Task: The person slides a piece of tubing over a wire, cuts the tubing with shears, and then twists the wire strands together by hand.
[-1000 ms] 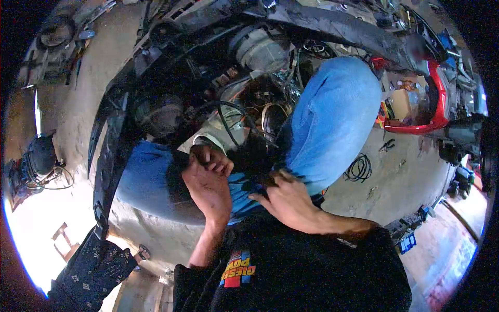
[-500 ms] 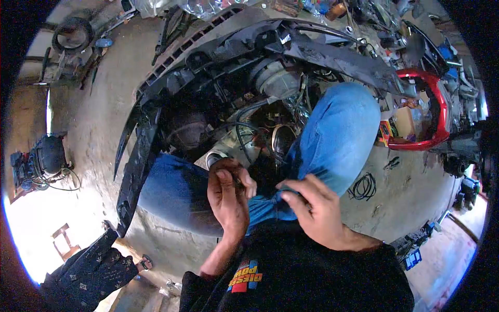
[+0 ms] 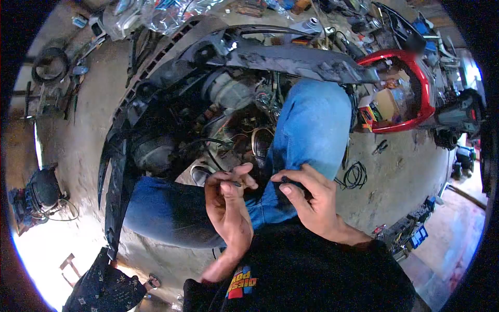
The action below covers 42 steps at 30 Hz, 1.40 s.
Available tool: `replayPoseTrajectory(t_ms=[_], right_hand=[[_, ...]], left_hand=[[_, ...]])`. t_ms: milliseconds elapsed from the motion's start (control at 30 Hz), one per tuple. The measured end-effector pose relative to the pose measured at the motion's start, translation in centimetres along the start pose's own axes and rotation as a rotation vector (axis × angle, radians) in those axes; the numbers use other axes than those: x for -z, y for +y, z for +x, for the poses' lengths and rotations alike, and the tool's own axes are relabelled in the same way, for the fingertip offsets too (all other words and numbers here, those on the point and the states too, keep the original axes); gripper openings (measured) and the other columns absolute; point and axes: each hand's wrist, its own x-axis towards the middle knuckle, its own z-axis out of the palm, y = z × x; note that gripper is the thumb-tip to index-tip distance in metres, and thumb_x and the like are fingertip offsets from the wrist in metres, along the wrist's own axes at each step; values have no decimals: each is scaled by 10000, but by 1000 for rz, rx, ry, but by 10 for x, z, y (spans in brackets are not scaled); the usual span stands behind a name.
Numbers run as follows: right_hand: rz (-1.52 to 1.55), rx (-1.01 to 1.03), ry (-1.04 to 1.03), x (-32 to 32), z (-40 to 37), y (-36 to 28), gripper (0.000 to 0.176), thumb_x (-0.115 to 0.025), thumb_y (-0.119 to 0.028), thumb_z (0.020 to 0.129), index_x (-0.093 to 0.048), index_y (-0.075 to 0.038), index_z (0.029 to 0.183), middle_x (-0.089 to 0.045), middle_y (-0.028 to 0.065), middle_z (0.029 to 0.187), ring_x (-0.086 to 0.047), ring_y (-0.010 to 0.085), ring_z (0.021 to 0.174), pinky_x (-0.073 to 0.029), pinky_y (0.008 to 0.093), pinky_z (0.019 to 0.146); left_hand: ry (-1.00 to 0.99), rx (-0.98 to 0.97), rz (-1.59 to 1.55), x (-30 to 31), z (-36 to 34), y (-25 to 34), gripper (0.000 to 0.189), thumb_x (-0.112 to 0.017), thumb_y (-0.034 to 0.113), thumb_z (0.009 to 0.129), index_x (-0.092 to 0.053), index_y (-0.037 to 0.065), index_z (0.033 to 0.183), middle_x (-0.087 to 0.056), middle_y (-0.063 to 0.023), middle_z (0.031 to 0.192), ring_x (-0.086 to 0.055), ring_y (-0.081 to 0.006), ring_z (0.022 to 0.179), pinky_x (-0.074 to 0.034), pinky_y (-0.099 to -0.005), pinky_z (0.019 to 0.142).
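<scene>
My left hand point(image 3: 228, 205) is raised over my lap, palm turned up, its thumb near the curled fingers. A small dark bit shows at its thumb tip, too small to name. To its right, my right hand point(image 3: 314, 203) pinches a small black piece point(image 3: 285, 179) between thumb and forefinger; its kind does not show. The two hands are apart, above my jeans point(image 3: 314, 119). Just beyond them a large black plastic panel point(image 3: 301, 61) curves around my legs, with rounded grey housings point(image 3: 228, 91) and loose cables point(image 3: 210, 148) inside its curve.
A red frame-like part point(image 3: 429, 93) lies at the right, around a cardboard box point(image 3: 387, 104). Coiled black cable point(image 3: 354, 176) rests on the concrete floor point(image 3: 88, 145). A tyre point(image 3: 50, 67) is at far left. Another person's patterned clothing point(image 3: 106, 288) shows at lower left.
My view has shifted, so the panel and red part sit further left. My hands have turned slightly, the left one's fingers have opened out more, and the black piece in my right fingers now shows.
</scene>
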Motion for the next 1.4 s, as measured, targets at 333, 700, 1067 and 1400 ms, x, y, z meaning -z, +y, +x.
replayPoseTrajectory(t_ms=[333, 700, 1067, 1400], right_hand=[[37, 140, 45, 15, 6, 5, 155, -722, -92, 930, -723, 5, 1051, -647, 113, 820, -585, 203, 641, -458, 316, 575], [325, 115, -11, 24, 15, 9, 230, -676, -209, 989, -682, 18, 1026, -643, 87, 822, -586, 172, 682, -460, 309, 623], [844, -125, -166, 18, 10, 14, 273, -601, -273, 1049, -668, -8, 1047, -640, 16, 900, -489, 53, 660, -389, 222, 592], [867, -191, -181, 16, 8, 10, 282, -589, -302, 1058, -658, -29, 1078, -655, -17, 906, -465, 29, 667, -380, 210, 588]], left_hand=[[-237, -21, 223, -26, 12, 11, 248, -599, 229, 1034, -554, 15, 1151, -527, -79, 1086, -518, -183, 924, -422, -329, 863], [-252, 49, -3, -49, 14, 24, 268, -546, 249, 1073, -504, 13, 1193, -592, -98, 866, -478, -124, 725, -394, -273, 660], [-190, -108, 134, -61, 16, 35, 384, -601, 349, 1043, -475, 14, 1183, -709, -189, 1050, -558, -154, 820, -437, -297, 793], [-196, -52, 89, -62, 13, 30, 348, -614, 332, 1038, -465, 47, 1170, -711, -244, 1144, -564, -117, 825, -454, -270, 795]])
